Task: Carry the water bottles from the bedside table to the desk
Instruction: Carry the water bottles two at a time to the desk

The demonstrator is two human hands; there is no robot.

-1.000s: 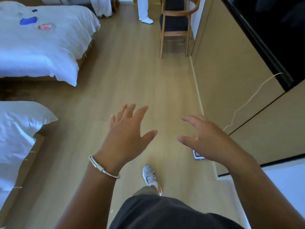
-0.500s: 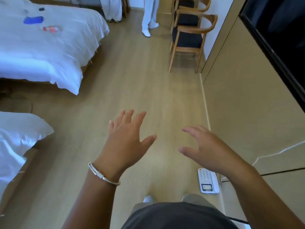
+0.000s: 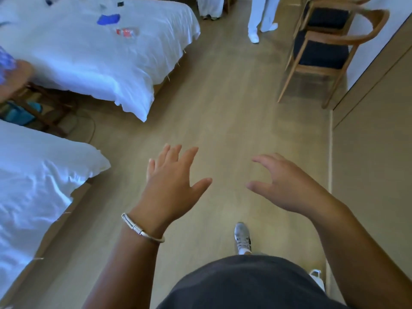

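My left hand (image 3: 171, 181), with a silver bracelet on the wrist, is held out over the wooden floor with its fingers spread and holds nothing. My right hand (image 3: 287, 186) hovers beside it, fingers loosely curved, also holding nothing. A small clear bottle with a red label (image 3: 126, 32) lies on the far white bed (image 3: 93, 63). No bedside table top or desk shows plainly; a dark wooden stand (image 3: 44, 108) sits in the gap between the two beds at the left.
The near white bed (image 3: 33, 186) fills the lower left. Two wooden chairs with dark seats (image 3: 321, 52) stand at the upper right by a beige wall panel (image 3: 374, 163). A person in white trousers (image 3: 260, 16) stands at the far end of the aisle. A blue object (image 3: 108, 18) lies on the far bed.
I have walked forward along the aisle. The beds and chairs have come nearer, and the phone on the floor has slipped back to the bottom right edge. Both hands stay held out, holding nothing.
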